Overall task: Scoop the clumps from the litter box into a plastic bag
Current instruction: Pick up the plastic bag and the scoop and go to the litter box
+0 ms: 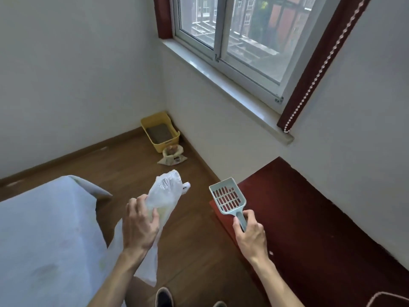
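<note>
Fingers [152,214] of your left hand [138,224] grip the crumpled clear plastic bag [164,191], your right hand [249,234] clasps the pale blue slotted plastic scoop [226,198] handle, both carried ready toward the yellow rectangular litter box [159,130] cornered well ahead.

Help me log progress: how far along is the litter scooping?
Done: tools are gathered. In hand: the left hand grips the plastic bag, the right hand holds the scoop, its slotted pan empty. Left: the yellow litter box sits across the floor in the corner, so approaching and scooping remain.

Home bedroom: bed [44,229], window [243,29], wooden floor [124,165].
</note>
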Demonstrator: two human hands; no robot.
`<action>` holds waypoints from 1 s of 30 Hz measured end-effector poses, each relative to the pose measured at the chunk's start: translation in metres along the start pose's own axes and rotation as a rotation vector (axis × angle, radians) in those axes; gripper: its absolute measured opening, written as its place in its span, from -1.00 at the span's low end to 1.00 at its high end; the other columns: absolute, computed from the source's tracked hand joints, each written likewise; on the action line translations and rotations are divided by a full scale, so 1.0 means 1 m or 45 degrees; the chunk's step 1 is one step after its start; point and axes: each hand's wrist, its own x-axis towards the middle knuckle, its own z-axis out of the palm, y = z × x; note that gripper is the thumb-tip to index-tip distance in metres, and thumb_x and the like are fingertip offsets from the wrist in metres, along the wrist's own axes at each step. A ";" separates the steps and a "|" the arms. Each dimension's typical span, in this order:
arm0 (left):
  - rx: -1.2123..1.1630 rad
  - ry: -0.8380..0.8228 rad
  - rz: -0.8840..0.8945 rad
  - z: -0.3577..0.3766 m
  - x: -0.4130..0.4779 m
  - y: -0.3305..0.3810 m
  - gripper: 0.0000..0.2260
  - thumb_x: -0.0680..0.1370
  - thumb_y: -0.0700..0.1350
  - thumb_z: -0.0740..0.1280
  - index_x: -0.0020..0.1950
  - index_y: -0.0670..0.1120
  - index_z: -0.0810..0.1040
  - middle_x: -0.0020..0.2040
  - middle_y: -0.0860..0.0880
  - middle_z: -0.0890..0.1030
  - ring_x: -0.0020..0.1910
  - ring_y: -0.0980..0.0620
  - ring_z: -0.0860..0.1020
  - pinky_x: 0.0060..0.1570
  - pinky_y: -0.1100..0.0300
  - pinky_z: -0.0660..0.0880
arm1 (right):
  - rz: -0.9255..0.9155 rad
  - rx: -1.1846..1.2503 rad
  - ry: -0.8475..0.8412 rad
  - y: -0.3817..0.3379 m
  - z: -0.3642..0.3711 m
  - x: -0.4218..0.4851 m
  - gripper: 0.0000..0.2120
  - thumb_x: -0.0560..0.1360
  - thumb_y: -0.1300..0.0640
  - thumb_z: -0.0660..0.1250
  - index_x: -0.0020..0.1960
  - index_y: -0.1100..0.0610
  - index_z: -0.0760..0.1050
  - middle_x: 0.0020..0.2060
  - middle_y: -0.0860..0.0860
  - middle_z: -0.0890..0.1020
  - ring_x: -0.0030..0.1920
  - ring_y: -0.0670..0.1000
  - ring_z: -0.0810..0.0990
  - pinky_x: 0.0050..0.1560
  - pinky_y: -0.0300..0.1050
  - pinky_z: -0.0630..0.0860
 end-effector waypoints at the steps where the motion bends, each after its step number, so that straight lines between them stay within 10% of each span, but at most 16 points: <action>1: -0.010 -0.005 -0.024 -0.004 0.001 -0.009 -0.60 0.39 -0.20 0.48 0.17 -0.23 0.46 -0.01 -0.23 0.53 -0.07 -0.18 0.54 -0.16 0.01 0.55 | -0.016 -0.007 -0.015 -0.008 0.007 0.001 -0.83 0.53 0.06 0.34 0.04 0.08 0.40 -0.35 -0.02 0.62 -0.44 -0.04 0.61 -0.40 -0.05 0.63; 7: -0.124 -0.091 -0.119 -0.019 0.016 -0.069 -0.57 0.38 -0.14 0.50 0.17 -0.18 0.45 0.02 -0.17 0.51 -0.08 -0.06 0.50 -0.21 0.18 0.49 | -0.083 -0.015 -0.044 -0.061 0.050 0.003 -0.75 0.49 0.08 0.41 0.08 0.13 0.42 -0.27 0.03 0.67 -0.51 -0.15 0.51 -0.48 -0.46 0.42; 30: -0.191 -0.023 -0.271 -0.041 0.098 -0.236 -0.44 0.31 -0.02 0.56 0.21 -0.01 0.39 0.10 -0.08 0.55 -0.04 -0.02 0.55 -0.06 0.01 0.63 | -0.121 -0.142 -0.258 -0.180 0.191 0.065 -0.70 0.48 0.08 0.42 0.14 0.10 0.41 0.01 0.06 0.70 -0.40 -0.09 0.59 -0.42 -0.43 0.49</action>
